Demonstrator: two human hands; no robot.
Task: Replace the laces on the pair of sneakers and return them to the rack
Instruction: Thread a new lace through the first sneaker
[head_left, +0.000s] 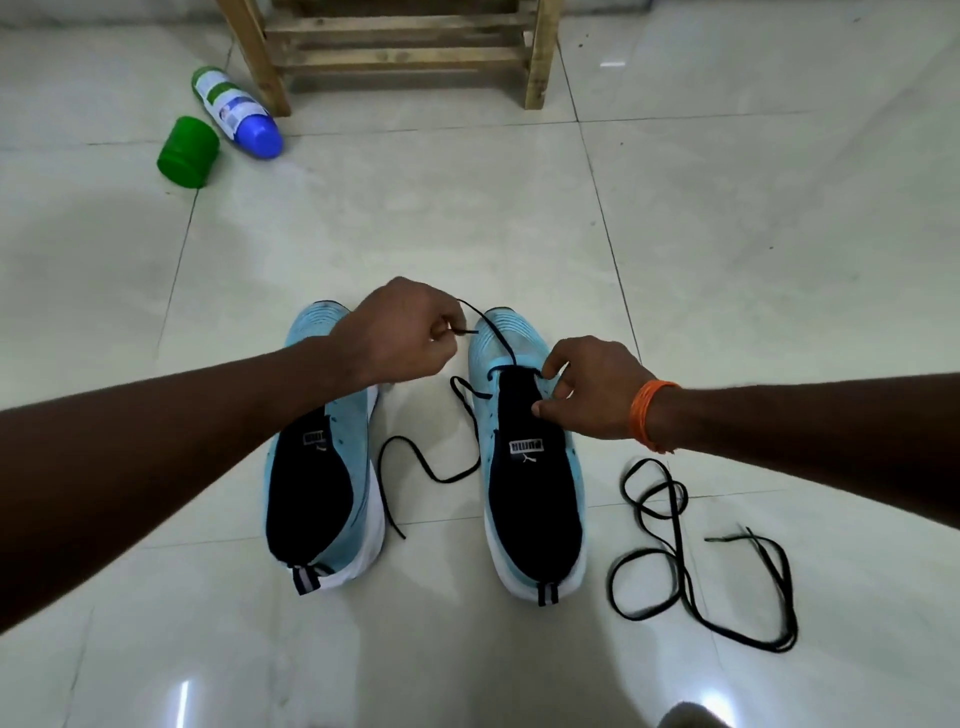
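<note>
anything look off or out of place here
Yes. A bottle lies tipped on its side on the floor by the rack leg, with what looks like its green cap off beside it. A loose black lace sprawls tangled right of the right sneaker.

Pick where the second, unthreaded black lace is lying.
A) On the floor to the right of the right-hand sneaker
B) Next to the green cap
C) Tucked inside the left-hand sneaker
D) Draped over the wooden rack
A: the loose lace lies in loops on the floor just right of the right-hand sneaker, far from the rack and the green cap.
</note>
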